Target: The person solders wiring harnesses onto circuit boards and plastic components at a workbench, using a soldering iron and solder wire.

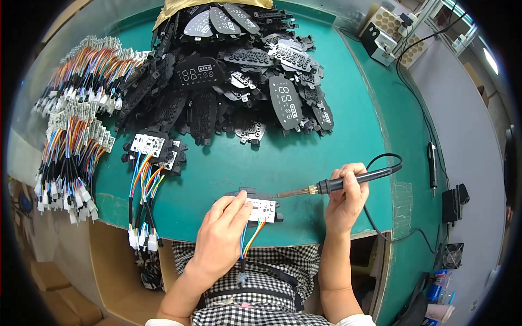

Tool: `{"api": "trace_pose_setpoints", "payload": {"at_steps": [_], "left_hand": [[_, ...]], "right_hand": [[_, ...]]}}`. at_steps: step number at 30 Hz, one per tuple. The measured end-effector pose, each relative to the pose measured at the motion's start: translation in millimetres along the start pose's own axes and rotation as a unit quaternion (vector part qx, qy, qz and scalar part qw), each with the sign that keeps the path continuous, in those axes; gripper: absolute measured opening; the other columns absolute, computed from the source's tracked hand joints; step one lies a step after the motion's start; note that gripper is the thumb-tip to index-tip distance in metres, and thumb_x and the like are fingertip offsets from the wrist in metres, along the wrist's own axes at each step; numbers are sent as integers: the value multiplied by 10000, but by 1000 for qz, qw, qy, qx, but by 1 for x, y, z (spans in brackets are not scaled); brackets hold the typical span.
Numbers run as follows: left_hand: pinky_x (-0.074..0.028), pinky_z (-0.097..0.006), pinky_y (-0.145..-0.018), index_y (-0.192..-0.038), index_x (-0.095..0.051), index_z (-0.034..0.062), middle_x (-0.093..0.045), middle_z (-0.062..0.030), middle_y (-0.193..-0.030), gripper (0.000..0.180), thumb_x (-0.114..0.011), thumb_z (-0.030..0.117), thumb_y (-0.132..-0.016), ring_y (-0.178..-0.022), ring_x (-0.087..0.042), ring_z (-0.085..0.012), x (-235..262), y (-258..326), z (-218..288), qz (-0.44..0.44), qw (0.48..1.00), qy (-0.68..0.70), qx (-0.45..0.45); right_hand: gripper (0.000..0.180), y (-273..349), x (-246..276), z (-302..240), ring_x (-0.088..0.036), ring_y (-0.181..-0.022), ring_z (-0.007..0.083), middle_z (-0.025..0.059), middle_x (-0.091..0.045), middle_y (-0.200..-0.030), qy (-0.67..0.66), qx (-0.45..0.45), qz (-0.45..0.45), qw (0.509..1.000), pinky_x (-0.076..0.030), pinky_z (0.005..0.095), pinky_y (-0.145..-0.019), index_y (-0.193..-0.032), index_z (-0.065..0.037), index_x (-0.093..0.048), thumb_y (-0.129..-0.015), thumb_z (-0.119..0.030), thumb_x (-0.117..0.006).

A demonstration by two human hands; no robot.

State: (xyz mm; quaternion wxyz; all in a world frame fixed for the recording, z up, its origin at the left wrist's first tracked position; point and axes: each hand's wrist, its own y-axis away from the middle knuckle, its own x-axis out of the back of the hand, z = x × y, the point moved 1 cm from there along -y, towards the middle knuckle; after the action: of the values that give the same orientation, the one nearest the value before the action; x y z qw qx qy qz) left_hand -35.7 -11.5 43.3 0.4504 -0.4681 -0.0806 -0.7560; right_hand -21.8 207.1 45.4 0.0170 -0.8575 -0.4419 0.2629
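Note:
My right hand (346, 206) is closed in a pen-like grip around the black handle of a soldering iron (380, 173). Its long tip points left and reaches the top edge of the black plastic panel (279, 216); I cannot tell whether they touch. A small white circuit board (261, 209) lies on that panel at the table's front. My left hand (218, 233) presses its fingers, held together, on the board's left side and the panel. Coloured wires (252, 239) hang from the board over the table edge to a pale connector. Part of the panel is hidden under my fingers.
A big heap of black display panels (198, 73) covers the table's back. Bundles of wired boards (70, 136) lie at the left. Beside them sit panels with boards attached (148, 145). The iron's cord (402, 239) loops at the right, near a black pen-like tool (432, 165).

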Motion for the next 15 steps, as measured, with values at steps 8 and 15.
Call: {"api": "trace_pose_setpoints", "payload": {"at_steps": [8, 15], "left_hand": [[-455, -371, -823, -997, -610, 25, -579, -152, -1050, 328, -585, -71, -684, -1005, -506, -329, 14, -1, -18, -7, 1000, 3, -27], [-448, -389, -808, -993, -621, 33, -571, -134, -1036, 365, -578, -87, -652, -958, -515, -313, 17, 3, -19, 40, 999, 30, -14]], "right_hand": [[131, 2, -2, -3, -294, -490, 27, -3, -427, -664, 7, -7, -2, 1000, -233, 172, -422, -813, -46, -458, -837, -141, -545], [143, 3, -2, -3, -302, -517, 42, -8, -401, -670, 25, -20, -8, 999, -241, 183, -441, -804, -41, -455, -845, -155, -531]]}}
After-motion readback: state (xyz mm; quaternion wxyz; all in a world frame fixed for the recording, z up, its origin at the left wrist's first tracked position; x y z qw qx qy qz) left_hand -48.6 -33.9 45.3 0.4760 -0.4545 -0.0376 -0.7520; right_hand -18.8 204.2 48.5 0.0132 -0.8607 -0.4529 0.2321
